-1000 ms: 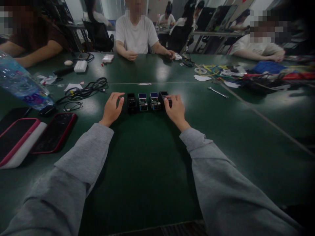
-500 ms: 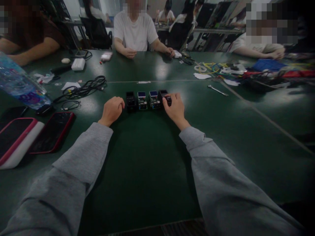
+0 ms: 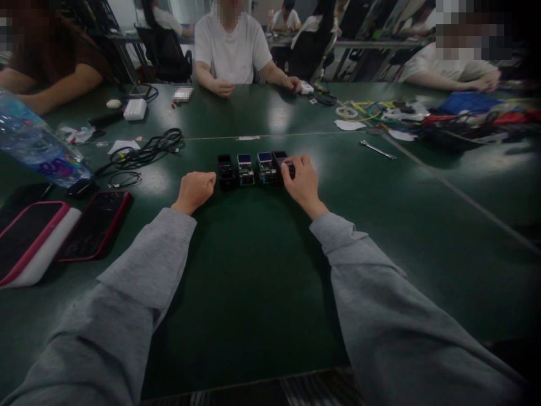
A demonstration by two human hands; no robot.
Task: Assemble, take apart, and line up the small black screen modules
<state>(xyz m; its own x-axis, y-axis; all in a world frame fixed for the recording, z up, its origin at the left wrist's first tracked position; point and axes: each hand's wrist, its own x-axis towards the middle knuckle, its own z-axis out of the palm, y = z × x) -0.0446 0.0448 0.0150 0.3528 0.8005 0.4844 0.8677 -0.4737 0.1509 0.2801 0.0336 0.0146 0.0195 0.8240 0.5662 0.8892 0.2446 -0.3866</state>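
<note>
A row of small devices stands on the dark green table [image 3: 249, 265]. At its left end is a black case [image 3: 226, 171]. Beside that come a small circuit board with a screen [image 3: 245, 170] and a second circuit board with a screen [image 3: 266, 168]. Another black case [image 3: 279, 160] closes the row on the right, partly covered by my right hand [image 3: 302, 177], whose thumb and fingers grip its right side. My left hand [image 3: 195, 190] rests in a loose fist just left of the first case, apart from it; nothing shows in it.
Phones [image 3: 95, 225], a tilted plastic bottle [image 3: 42, 146] and a coiled black cable [image 3: 147, 148] lie to the left. A wrench [image 3: 378, 150] and a pile of wires [image 3: 448, 121] are on the right. Across the table sits a person in a white shirt [image 3: 232, 51], with others nearby.
My left hand has curled tighter into a fist. My right hand stays at the right-hand black case, which sits slightly closer to the board beside it. The camera view shifts slightly.
</note>
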